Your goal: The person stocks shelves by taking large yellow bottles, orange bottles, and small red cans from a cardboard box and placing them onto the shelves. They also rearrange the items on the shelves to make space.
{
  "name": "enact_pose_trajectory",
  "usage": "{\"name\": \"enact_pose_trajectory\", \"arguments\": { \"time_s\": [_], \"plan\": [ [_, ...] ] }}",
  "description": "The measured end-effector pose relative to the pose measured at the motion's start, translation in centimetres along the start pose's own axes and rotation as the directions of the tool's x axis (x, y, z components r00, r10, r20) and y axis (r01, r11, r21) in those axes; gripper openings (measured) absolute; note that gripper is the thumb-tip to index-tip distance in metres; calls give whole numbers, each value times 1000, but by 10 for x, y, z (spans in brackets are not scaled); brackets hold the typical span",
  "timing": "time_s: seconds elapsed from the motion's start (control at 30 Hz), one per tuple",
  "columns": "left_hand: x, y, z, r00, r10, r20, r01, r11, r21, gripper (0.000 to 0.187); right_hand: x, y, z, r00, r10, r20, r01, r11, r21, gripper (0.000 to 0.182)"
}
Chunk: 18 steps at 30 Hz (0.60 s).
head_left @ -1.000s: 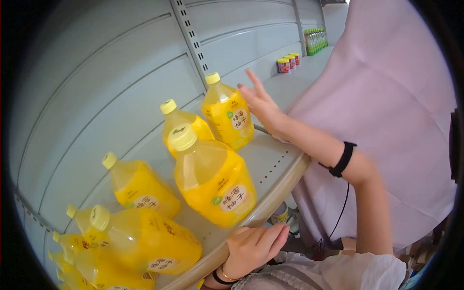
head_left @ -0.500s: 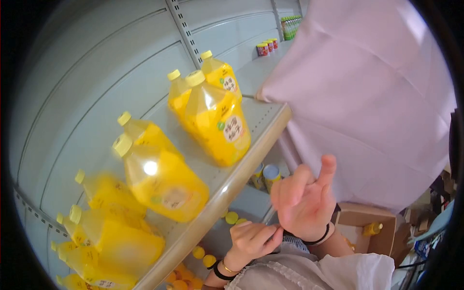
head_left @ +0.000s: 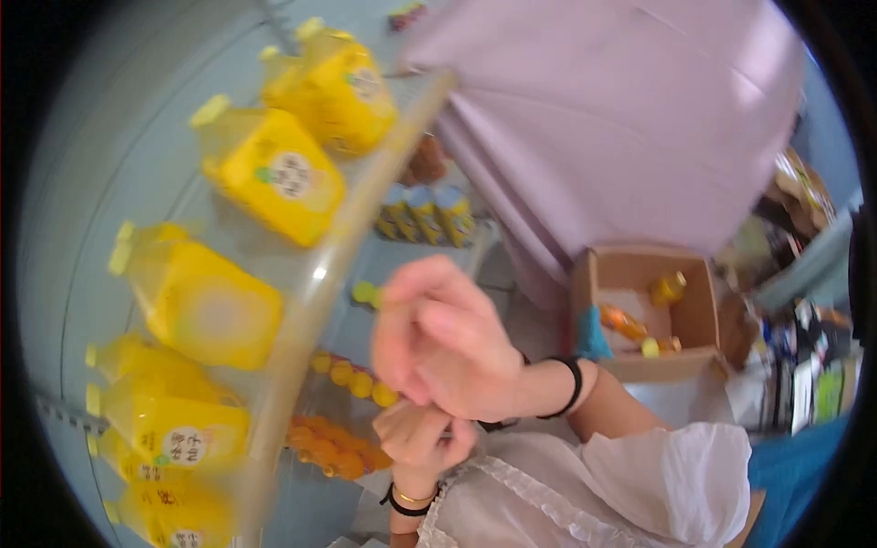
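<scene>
My right hand (head_left: 448, 340) is raised in front of the shelf edge, blurred, with its fingers loosely bent and apart and nothing visible in them. Just below it, my left hand (head_left: 422, 441) has its fingers folded in, close against the heel of the right hand. Whether the left fingers pinch anything is hidden. A gold bracelet (head_left: 416, 496) and a black band circle the left wrist; another black band (head_left: 573, 388) is on the right wrist. Neither hand touches the large yellow drink bottles (head_left: 274, 173) on the upper shelf.
The upper shelf's edge (head_left: 320, 274) runs diagonally beside my hands. Below it stand cans (head_left: 420, 215), yellow-capped containers (head_left: 352, 379) and orange bottles (head_left: 333, 447). A cardboard box (head_left: 585, 274) holding several bottles is at right, under a hanging pink cloth (head_left: 612, 119).
The view has swung right and down, showing more of the lower shelf and box. The right hand's outstretched finger has bent inward; the left hand remains folded beside it.
</scene>
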State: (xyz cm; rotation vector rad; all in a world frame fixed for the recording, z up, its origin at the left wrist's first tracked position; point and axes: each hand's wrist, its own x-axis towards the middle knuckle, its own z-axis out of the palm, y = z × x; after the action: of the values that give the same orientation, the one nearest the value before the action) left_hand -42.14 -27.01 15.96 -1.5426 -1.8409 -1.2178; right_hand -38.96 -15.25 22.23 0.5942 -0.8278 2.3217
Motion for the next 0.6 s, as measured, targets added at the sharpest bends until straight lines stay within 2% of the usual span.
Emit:
{"name": "enact_pose_trajectory", "arguments": {
  "time_s": [0.03, 0.1, 0.17, 0.23, 0.33, 0.4, 0.5, 0.6],
  "plan": [
    [-4, 7, -1, 1000, -23, 7, 23, 1000, -2, 18, -8, -3, 4, 998, -29, -62, 27, 999, -28, 28],
    [-12, 18, 3, 996, -37, 80, 46, 993, -107, 14, -22, -11, 9, 995, 75, -66, -77, 996, -38, 27],
    [-23, 24, 12, 997, -69, 22, 73, 974, -215, 14, -35, -14, 8, 992, 13, -122, -25, 995, -96, 27],
    [-35, 32, 12, 993, -86, 79, 104, 959, -263, 13, -52, -20, 11, 988, -23, -154, 2, 990, -140, 27],
    [-33, 37, 23, 992, -11, 128, 59, 927, -371, 13, -69, -34, 7, 964, -21, -265, -33, 980, -195, 26],
    [-28, 39, 29, 970, 93, 223, -13, 942, -336, 13, -76, -42, 0, 934, -61, -352, -7, 982, -191, 24],
    [-22, 45, 46, 951, 176, 255, -62, 913, -402, 10, -85, -60, -5, 877, -108, -468, -29, 961, -276, 23],
    [-23, 51, 65, 934, 225, 278, -84, 893, -441, 6, -102, -71, -17, 841, -159, -517, -24, 944, -329, 22]
  ]
}}
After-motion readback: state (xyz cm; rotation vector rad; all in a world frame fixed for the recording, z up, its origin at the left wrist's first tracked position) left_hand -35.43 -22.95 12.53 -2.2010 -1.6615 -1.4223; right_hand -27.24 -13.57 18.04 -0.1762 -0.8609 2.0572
